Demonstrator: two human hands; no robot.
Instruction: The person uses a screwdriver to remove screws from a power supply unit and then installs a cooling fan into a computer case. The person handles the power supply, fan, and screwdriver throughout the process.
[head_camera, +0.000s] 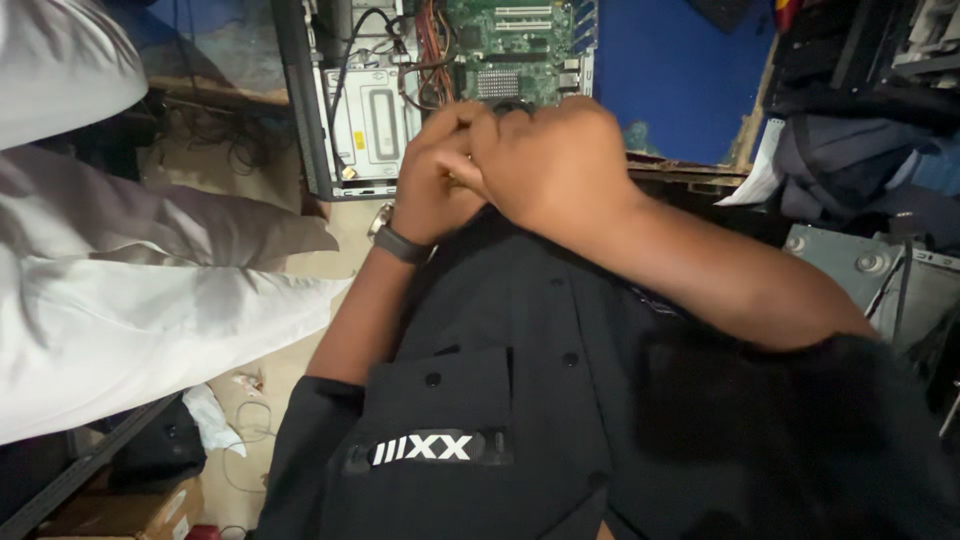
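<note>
Green circuit board (505, 40) in open computer case (370, 120); left hand (435, 175), right hand (550, 165) clasped together, fingers curled, grasp hidden.

Blue tabletop (670, 70), white-clothed person (120, 290) at left, cardboard box (130, 510), crumpled white tissue (212, 420), grey bundled cloth (840, 165)

Hands: I see my left hand (435, 175) and right hand (555, 165) pressed together.
Beyond: open computer case (400, 110), green board (510, 40).

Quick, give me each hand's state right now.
Left hand: fingers curled, pressed against the right hand; whether it holds anything cannot be told.
Right hand: closed in a loose fist over the left; contents hidden.
</note>
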